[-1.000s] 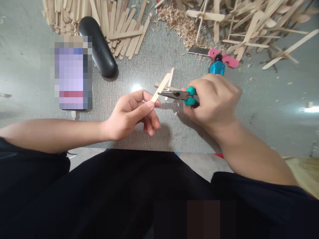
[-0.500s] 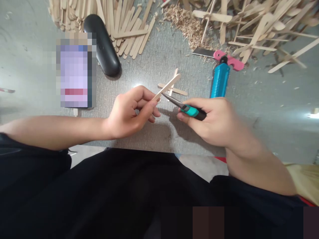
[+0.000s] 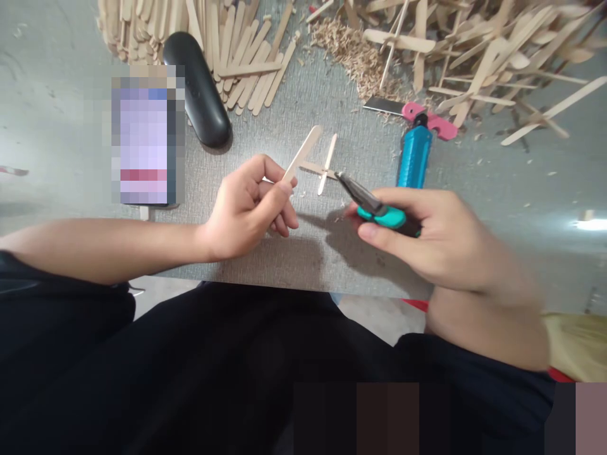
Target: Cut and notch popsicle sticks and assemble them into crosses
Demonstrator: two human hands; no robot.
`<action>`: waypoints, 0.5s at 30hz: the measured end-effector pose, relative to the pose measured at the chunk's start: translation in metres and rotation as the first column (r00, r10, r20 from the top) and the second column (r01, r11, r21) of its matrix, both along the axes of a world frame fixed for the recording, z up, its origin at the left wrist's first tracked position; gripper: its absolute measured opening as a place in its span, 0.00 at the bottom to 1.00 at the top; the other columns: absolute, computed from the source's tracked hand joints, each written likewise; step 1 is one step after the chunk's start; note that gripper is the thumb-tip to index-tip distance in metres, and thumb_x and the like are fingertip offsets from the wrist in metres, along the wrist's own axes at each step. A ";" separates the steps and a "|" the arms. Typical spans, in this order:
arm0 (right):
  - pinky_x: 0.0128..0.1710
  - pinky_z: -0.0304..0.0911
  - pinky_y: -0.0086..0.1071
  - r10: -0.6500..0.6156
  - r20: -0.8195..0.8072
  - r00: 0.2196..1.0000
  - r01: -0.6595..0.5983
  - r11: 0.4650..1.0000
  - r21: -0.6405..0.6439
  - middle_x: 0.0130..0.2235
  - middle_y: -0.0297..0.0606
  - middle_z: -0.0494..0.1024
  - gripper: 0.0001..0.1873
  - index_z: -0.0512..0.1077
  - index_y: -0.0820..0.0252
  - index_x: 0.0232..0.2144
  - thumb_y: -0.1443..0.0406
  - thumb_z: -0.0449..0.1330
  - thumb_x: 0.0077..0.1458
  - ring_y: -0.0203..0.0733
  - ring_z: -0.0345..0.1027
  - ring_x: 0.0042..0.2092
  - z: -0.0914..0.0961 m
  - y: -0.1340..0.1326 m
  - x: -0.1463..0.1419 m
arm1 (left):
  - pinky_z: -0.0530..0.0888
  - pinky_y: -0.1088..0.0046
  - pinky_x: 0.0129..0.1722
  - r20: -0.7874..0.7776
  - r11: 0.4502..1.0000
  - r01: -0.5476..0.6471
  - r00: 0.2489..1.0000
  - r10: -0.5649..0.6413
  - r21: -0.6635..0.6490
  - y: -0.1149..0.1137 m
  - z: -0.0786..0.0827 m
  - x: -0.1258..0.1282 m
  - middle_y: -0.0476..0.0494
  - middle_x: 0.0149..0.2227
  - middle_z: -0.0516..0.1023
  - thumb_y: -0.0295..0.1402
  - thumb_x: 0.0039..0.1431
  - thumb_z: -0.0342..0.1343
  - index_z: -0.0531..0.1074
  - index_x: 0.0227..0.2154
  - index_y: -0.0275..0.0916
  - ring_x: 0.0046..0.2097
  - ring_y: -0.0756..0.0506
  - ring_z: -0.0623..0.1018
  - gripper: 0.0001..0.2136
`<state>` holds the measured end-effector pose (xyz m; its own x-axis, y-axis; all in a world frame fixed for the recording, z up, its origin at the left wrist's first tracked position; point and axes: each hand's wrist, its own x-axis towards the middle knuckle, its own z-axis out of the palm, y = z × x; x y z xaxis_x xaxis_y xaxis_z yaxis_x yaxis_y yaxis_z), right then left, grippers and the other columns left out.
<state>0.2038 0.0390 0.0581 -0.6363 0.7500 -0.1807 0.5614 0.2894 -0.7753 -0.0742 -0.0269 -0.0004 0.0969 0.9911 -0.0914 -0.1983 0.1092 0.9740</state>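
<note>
Between the thumb and fingers of my left hand [image 3: 258, 205] is a flat wooden craft stick [image 3: 303, 151], slanting up to the right. My right hand [image 3: 427, 237] is closed around the handles of needle-nose pliers [image 3: 379, 208] with teal and black grips. The pliers' jaws point up and left, apart from the held stick. Just beyond both hands, two sticks joined into a cross [image 3: 326, 169] lie on the table, partly behind the held stick and the plier tips.
Loose craft sticks [image 3: 251, 69] lie at the back left beside a black oblong case [image 3: 196, 88] and a blurred phone [image 3: 145, 145]. Wood shavings [image 3: 348, 54] and a heap of crossed sticks [image 3: 493, 69] fill the back right. A blue-handled tool [image 3: 415, 155] touches a pink-handled blade [image 3: 429, 120].
The pliers have moved right and away from the held stick, and turned slightly. My left hand has shifted a little left with the stick, which now stands steeper.
</note>
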 end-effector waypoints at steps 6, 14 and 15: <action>0.42 0.77 0.44 -0.044 0.032 0.999 0.028 0.921 0.390 0.43 0.39 0.88 0.10 0.82 0.49 0.49 0.68 0.69 0.67 0.52 0.84 0.42 -0.015 -0.015 -0.011 | 0.83 0.73 0.25 0.048 0.997 0.066 0.997 -0.067 0.029 -0.005 0.001 0.002 0.53 0.28 0.87 0.61 0.76 0.67 0.71 0.44 0.46 0.24 0.48 0.85 0.24; 0.38 0.73 0.43 -0.061 0.035 0.998 0.044 0.927 0.373 0.39 0.36 0.86 0.07 0.81 0.47 0.46 0.66 0.67 0.68 0.50 0.82 0.38 -0.023 -0.017 -0.014 | 0.84 0.74 0.25 0.043 0.993 0.117 0.992 -0.118 0.021 -0.005 0.001 0.001 0.52 0.28 0.87 0.62 0.77 0.66 0.70 0.44 0.45 0.24 0.49 0.85 0.24; 0.37 0.72 0.43 -0.060 0.025 0.998 0.046 0.926 0.374 0.37 0.35 0.86 0.06 0.81 0.47 0.44 0.66 0.68 0.68 0.49 0.80 0.36 -0.024 -0.017 -0.015 | 0.84 0.74 0.26 0.043 0.992 0.120 0.992 -0.121 0.024 -0.005 0.001 0.001 0.52 0.28 0.87 0.61 0.77 0.66 0.70 0.44 0.45 0.24 0.49 0.85 0.24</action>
